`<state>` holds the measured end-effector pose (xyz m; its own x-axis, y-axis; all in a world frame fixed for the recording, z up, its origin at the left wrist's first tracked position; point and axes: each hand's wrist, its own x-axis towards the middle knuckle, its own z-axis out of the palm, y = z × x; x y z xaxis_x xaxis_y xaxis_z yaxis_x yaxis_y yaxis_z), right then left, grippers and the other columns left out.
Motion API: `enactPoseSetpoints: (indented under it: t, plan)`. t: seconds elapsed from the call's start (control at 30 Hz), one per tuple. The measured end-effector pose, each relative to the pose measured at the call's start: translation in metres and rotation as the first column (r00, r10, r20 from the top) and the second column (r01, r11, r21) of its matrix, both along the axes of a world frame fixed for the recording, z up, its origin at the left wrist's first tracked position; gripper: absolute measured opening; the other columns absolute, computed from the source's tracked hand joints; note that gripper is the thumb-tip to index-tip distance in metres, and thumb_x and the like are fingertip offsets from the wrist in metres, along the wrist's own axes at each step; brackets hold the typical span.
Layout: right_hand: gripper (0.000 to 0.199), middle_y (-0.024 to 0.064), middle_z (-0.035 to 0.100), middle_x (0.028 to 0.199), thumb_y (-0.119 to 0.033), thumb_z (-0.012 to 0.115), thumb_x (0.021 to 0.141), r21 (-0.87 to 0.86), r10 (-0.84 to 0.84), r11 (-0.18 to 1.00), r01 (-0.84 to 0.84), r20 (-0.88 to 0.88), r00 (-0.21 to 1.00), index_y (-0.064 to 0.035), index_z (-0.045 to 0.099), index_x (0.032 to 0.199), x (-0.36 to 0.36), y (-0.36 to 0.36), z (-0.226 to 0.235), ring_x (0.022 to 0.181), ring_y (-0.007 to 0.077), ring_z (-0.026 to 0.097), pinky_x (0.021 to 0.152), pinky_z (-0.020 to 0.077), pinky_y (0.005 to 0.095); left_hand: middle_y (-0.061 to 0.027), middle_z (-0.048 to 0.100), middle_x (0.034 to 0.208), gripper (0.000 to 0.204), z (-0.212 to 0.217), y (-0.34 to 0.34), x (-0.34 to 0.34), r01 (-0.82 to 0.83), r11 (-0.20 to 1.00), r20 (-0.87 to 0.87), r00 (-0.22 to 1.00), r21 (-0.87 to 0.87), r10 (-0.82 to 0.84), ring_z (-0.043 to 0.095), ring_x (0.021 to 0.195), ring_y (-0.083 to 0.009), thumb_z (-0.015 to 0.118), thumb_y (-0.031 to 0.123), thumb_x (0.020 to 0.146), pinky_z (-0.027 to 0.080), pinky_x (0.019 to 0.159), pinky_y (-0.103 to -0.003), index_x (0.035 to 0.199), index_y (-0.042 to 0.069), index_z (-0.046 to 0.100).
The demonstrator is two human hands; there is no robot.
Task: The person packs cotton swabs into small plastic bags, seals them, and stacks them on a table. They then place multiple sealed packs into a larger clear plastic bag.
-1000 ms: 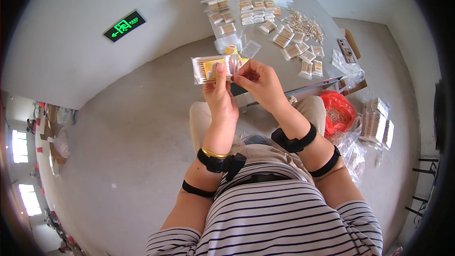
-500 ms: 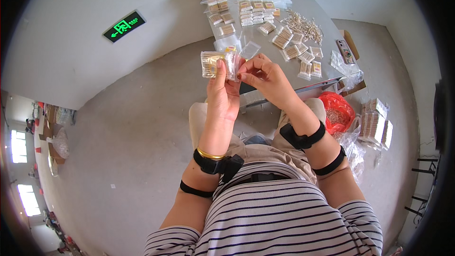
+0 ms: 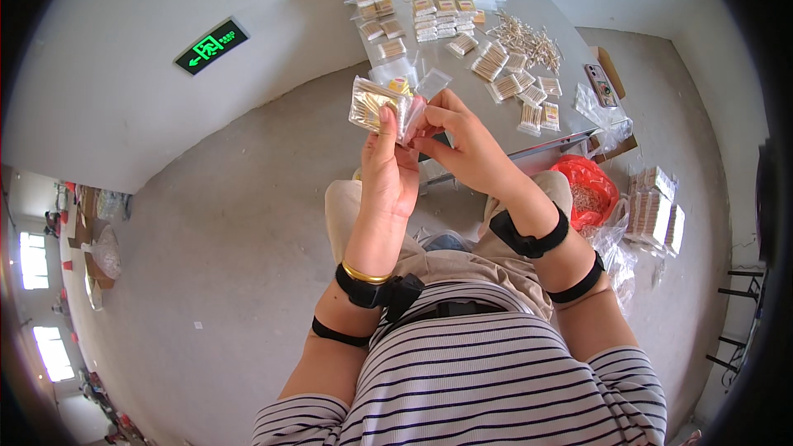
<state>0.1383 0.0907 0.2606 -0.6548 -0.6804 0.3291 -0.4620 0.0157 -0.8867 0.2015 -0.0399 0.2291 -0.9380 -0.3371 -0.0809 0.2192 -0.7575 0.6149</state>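
Note:
A clear packet of cotton swabs (image 3: 372,103) is held up in front of me, over the near edge of the table. My left hand (image 3: 388,157) grips it from below, with the thumb across its front. At the packet's right end, my right hand (image 3: 450,128) pinches the loose plastic edge between thumb and fingers. White cotton tips show near that end. Just behind the packet lie clear plastic bags (image 3: 392,73) on the table edge.
Stacked swab packets (image 3: 446,16), loose swabs (image 3: 524,40) and scattered packets (image 3: 504,83) cover parts of the grey table (image 3: 462,116). A phone (image 3: 600,85) lies at its right edge. Below stand a red bag (image 3: 591,182) of swabs and packet stacks (image 3: 652,211).
The packet has tilted, its right end dropping slightly. My right hand's fingers have closed in on the plastic edge and now sit against the packet.

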Motion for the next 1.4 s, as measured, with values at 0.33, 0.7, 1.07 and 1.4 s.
enactPoseSetpoints:
  t: [0.33,0.7,1.07,1.4]
  plan:
    - [0.018,0.0128,0.054,0.098,0.002,0.073,0.082,0.005,-0.175,0.984,0.177,-0.128,0.976,-0.0028,0.071,0.099,0.006,-0.008,-0.003,0.089,0.0261,0.061,0.078,0.0515,0.0349,-0.0088,0.069,0.121,0.047,-0.004,0.011,-0.007,-0.047,0.999,-0.04,0.998,-0.013,0.046,0.064,0.105,-0.013,0.065,0.038,0.1,0.051,0.092,-0.03,0.135,0.007,0.057]
    - [0.018,0.0093,0.057,0.099,-0.001,0.078,0.079,0.043,-0.247,0.963,0.266,-0.257,0.934,-0.003,0.069,0.094,0.013,-0.008,-0.004,0.094,0.0266,0.058,0.087,0.0474,0.0373,-0.0118,0.065,0.128,0.056,-0.002,0.007,-0.01,-0.061,0.996,0.006,0.998,0.071,0.061,0.062,0.119,-0.0196,0.062,0.043,0.1,0.047,0.105,-0.034,0.138,0.003,0.052]
    - [0.016,0.0042,0.06,0.087,-0.009,0.079,0.077,-0.142,-0.345,0.938,0.317,-0.266,0.9,-0.0106,0.07,0.089,0.019,-0.016,-0.003,0.08,0.0232,0.057,0.078,0.04,0.0351,-0.0044,0.054,0.146,0.065,0.018,0.002,-0.007,0.013,0.988,-0.008,1.0,0.153,-0.012,0.046,0.14,-0.0219,0.059,0.049,0.099,0.038,0.116,-0.042,0.147,0.009,0.043]
    - [0.014,0.0032,0.061,0.084,-0.01,0.077,0.077,-0.114,-0.414,0.909,0.4,-0.343,0.843,-0.0098,0.068,0.088,0.021,-0.021,0.006,0.084,0.0262,0.058,0.076,0.0414,0.0384,-0.0027,0.054,0.145,0.065,0.011,0.003,-0.013,0.101,0.972,-0.044,0.995,0.214,-0.094,0.049,0.136,-0.0187,0.062,0.05,0.097,0.036,0.117,-0.04,0.145,0.01,0.046]
